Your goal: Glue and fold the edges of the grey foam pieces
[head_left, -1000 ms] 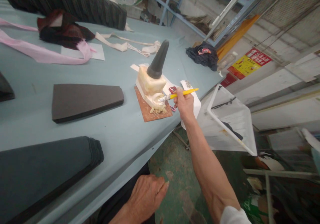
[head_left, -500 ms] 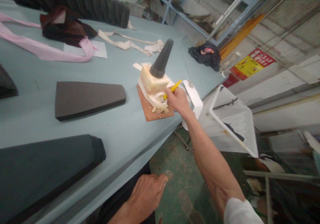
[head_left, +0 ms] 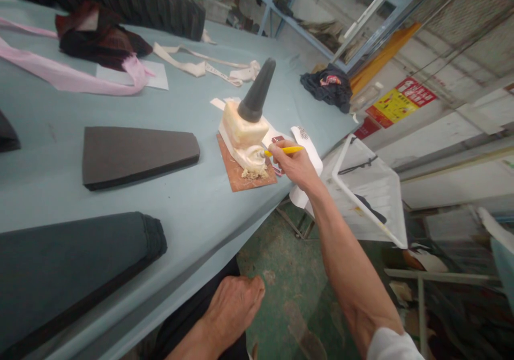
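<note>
My right hand [head_left: 295, 162] pinches a brush with a yellow handle [head_left: 284, 150]. The brush's pale tip reaches into the small round mouth of a cream-coloured glue pot [head_left: 244, 129]; its bristles are hard to make out. A tall black cone [head_left: 259, 92] rises from the pot's top, and crusty dried glue [head_left: 255, 173] clings to its front. Beneath the pot lies a brown board [head_left: 229, 172]. My left hand [head_left: 235, 306] hovers or rests near my lap, below the table edge, fingers curled in; no object shows in it.
On the blue-grey tabletop [head_left: 160, 103] lie a dark tapered stack [head_left: 140, 156], a larger dark green stack [head_left: 80, 263], pink cloth strips [head_left: 80, 79] and a cream tape [head_left: 193, 68]. Right of the table stands a white bin [head_left: 373, 194]. Crumpled dark cloth [head_left: 327, 88] sits at the far edge.
The brush handle has swung from slanting upward to nearly level, pointing right. My right hand has turned and shifted slightly right. My left hand stays curled near my lap; the whole view moved slightly.
</note>
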`<state>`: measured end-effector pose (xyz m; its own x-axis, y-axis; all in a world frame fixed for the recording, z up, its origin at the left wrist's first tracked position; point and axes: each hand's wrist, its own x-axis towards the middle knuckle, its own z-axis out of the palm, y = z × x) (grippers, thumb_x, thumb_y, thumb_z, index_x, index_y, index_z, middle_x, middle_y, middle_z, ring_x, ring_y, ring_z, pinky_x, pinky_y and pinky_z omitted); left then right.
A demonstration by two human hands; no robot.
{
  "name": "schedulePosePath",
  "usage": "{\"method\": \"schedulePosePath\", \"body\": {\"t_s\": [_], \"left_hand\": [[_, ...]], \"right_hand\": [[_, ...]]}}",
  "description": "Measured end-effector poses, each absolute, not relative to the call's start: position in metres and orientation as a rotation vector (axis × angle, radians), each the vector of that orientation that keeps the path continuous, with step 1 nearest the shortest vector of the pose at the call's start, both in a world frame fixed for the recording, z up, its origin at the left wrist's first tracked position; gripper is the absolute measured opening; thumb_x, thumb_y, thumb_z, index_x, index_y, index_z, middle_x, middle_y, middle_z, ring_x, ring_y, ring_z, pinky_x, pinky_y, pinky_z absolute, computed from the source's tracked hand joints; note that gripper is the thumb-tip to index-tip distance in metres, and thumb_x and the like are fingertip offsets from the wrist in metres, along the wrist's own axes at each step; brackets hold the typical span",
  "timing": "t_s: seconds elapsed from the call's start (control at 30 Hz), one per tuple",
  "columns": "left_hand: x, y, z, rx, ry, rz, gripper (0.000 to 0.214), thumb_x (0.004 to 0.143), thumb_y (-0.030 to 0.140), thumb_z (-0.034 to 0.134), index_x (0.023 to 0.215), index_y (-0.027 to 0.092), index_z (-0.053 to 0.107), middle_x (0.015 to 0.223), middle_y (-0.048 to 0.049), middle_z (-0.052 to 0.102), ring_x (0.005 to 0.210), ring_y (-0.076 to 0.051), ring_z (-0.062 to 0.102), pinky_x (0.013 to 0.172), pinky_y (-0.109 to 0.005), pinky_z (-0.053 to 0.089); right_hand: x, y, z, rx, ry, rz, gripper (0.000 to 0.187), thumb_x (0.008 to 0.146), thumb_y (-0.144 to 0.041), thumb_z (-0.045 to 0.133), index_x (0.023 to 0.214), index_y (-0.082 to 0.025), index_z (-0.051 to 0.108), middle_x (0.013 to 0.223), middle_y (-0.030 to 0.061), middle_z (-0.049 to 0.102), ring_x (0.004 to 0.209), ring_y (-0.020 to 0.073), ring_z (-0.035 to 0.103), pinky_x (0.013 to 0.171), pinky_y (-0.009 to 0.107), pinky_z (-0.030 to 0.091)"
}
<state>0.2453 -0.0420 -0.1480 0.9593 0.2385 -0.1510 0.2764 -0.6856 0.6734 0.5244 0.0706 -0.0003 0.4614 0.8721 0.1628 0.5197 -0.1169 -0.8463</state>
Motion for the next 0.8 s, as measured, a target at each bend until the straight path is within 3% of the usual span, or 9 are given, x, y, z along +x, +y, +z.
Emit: {"method": "schedulePosePath", "body": {"t_s": [0.23, 0.43, 0.57, 0.8], "left_hand": [[0.246, -0.041, -0.138, 2.332, 0.349, -0.076, 0.024, 0.111, 0.023, 0.045, 0.099, 0.021, 0.066, 0.090, -0.0068, 0.079, 0.087, -0.024, 0.080, 0.078, -0.031, 0.058], [0.249, -0.042, -0.137, 2.340, 0.385, -0.105, 0.028, 0.110, 0.024, 0.046, 0.096, 0.019, 0.069, 0.085, -0.0097, 0.079, 0.084, -0.027, 0.081, 0.077, -0.032, 0.057], [0.251, -0.045, -0.138, 2.318, 0.465, -0.089, 0.034, 0.110, 0.024, 0.045, 0.088, 0.019, 0.070, 0.078, -0.0115, 0.078, 0.076, -0.028, 0.079, 0.070, -0.031, 0.052], [0.252, -0.046, -0.140, 2.155, 0.594, 0.060, 0.047, 0.114, 0.039, 0.039, 0.077, 0.021, 0.062, 0.070, -0.0072, 0.072, 0.068, -0.021, 0.072, 0.064, -0.030, 0.037]], "right_hand": [[0.527, 0.059, -0.003, -1.761, -1.151, 0.458, 0.052, 0.085, -0.072, 0.076, 0.078, -0.021, 0.070, 0.066, -0.0022, 0.060, 0.060, 0.0103, 0.049, 0.055, 0.026, 0.039], [0.527, 0.049, -0.008, -1.768, -1.129, 0.416, 0.033, 0.084, -0.052, 0.074, 0.081, -0.020, 0.073, 0.065, -0.0038, 0.062, 0.060, 0.0100, 0.050, 0.056, 0.026, 0.039], [0.525, 0.044, -0.010, -1.755, -1.100, 0.391, 0.025, 0.082, -0.044, 0.070, 0.084, -0.020, 0.074, 0.068, -0.0039, 0.063, 0.059, 0.0097, 0.050, 0.059, 0.026, 0.042], [0.524, 0.038, -0.013, -1.720, -1.061, 0.357, 0.028, 0.085, -0.049, 0.070, 0.087, -0.021, 0.073, 0.072, -0.0030, 0.065, 0.062, 0.0097, 0.051, 0.059, 0.025, 0.043]]}}
